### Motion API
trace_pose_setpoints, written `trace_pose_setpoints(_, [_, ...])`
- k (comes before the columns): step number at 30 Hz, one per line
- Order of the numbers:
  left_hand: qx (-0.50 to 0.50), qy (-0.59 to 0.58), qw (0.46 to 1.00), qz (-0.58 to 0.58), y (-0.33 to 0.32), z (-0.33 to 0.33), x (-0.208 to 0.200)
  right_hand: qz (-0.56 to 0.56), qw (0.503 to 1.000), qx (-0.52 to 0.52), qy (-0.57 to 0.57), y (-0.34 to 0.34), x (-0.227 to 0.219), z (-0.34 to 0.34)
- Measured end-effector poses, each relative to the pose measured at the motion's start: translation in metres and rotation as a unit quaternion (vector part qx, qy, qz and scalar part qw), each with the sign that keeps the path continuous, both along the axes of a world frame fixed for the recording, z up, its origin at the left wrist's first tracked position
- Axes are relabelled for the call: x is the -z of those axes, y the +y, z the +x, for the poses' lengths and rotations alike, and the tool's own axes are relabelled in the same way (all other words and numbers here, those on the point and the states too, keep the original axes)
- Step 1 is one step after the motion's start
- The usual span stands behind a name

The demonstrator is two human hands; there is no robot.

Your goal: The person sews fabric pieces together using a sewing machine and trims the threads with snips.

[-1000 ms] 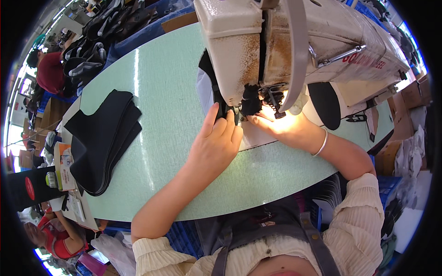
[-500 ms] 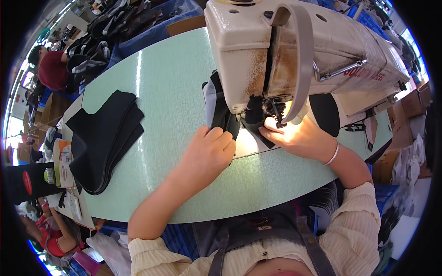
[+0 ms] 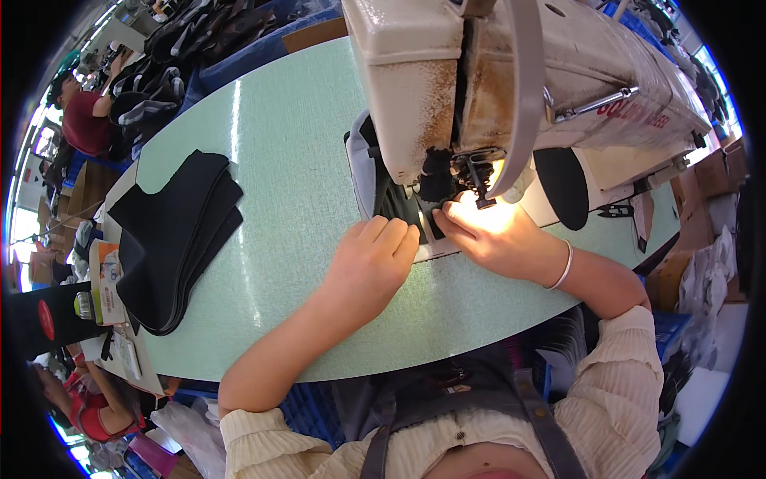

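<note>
A beige sewing machine (image 3: 415,104) stands over the pale green table, its lamp glaring close to the needle area. Under its head lies a black fabric piece (image 3: 393,199) with a light grey lining edge (image 3: 363,164) curving up on the left. My left hand (image 3: 373,259) is closed on the near edge of the fabric, fingers curled down. Just right of the needle area, my right hand (image 3: 499,239) pinches the fabric between thumb and fingers. Bright light washes out part of that hand, and the machine head hides the fabric beyond.
A stack of black cut fabric pieces (image 3: 171,239) lies on the table's left side. Right of the needle sits a black oval piece (image 3: 562,188), with small thread snips (image 3: 616,211) farther right. Dark items fill a blue bin (image 3: 267,52) behind; two other people are at the left.
Both hands have shifted slightly, the right one leftward and the left one a little to the right, closer together. The fabric between them has moved a little under the machine head.
</note>
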State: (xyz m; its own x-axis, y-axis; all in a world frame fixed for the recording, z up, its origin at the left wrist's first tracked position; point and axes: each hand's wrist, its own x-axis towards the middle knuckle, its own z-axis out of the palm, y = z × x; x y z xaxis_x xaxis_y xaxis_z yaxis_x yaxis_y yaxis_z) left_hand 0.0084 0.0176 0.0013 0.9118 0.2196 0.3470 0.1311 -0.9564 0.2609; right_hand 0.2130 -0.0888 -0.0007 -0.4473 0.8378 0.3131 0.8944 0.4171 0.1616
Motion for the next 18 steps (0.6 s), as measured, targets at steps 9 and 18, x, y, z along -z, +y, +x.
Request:
trace_pose_setpoints(9, [-0.013, -0.018, 0.992, 0.125, 0.004, 0.001, 0.007, 0.049, 0.998, -0.021, -0.024, 0.004, 0.004, 0.002])
trace_pose_setpoints(18, [-0.035, -0.052, 0.995, 0.076, 0.013, 0.005, 0.012, 0.045, 0.998, -0.031, 0.011, 0.015, 0.006, 0.012])
